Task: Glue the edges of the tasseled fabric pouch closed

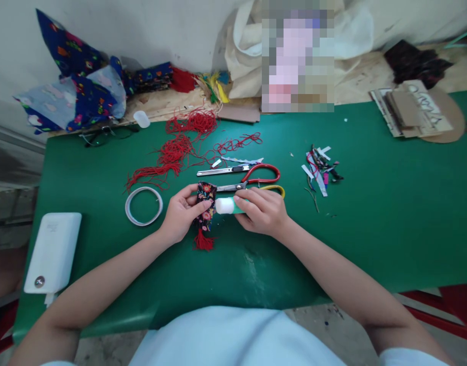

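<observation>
My left hand (183, 212) grips a small dark floral fabric piece (206, 216), its thumb lying across the front. A red tassel (205, 240) hangs from the lower end of that piece. In my right hand (264, 209) is a glue stick (226, 205) with a white tip and a green body, pointing left at the fabric's right edge. Whether the tip touches the fabric I cannot tell. Scissors (261, 175) with one red and one yellow handle lie just beyond, partly behind my right hand. A utility knife (225, 171) rests beside them.
Red cord (176, 152) lies in tangles at the back left. A roll of tape (144, 206) and a white power bank (53, 253) are on the left. Scraps (320, 170) lie right of centre, cardboard pieces (416, 109) at the far right, patterned fabric (81, 96) at the back left.
</observation>
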Demonstrator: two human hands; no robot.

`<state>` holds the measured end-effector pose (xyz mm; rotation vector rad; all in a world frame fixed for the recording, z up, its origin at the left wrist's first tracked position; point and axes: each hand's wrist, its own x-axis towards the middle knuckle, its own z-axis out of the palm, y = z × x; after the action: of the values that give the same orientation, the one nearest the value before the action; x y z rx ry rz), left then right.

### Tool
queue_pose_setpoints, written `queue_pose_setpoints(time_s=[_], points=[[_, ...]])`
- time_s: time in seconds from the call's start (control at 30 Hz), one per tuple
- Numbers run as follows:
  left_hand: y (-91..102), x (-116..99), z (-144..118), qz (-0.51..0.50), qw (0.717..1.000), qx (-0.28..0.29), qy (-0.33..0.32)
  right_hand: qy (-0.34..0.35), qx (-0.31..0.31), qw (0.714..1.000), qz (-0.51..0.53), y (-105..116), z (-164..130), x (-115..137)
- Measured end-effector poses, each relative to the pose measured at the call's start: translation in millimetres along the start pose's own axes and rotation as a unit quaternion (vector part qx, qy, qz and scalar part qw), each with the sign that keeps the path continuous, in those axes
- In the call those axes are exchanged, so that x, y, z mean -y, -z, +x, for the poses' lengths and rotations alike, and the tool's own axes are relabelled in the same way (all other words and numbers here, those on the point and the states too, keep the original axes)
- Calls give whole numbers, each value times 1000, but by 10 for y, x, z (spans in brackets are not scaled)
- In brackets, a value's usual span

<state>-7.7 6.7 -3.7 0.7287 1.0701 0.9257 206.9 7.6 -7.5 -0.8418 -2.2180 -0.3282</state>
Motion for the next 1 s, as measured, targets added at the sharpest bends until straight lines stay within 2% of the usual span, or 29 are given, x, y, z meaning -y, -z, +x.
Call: queue_pose_setpoints(time_s=[0.3,1.0], points=[[5,14,-7,17,1000,8,-2,7,7,1000,-5,8,4,-1],[-16,7,-7,-13,1000,-6,4,7,7,1000,-9,7,-9,12]])
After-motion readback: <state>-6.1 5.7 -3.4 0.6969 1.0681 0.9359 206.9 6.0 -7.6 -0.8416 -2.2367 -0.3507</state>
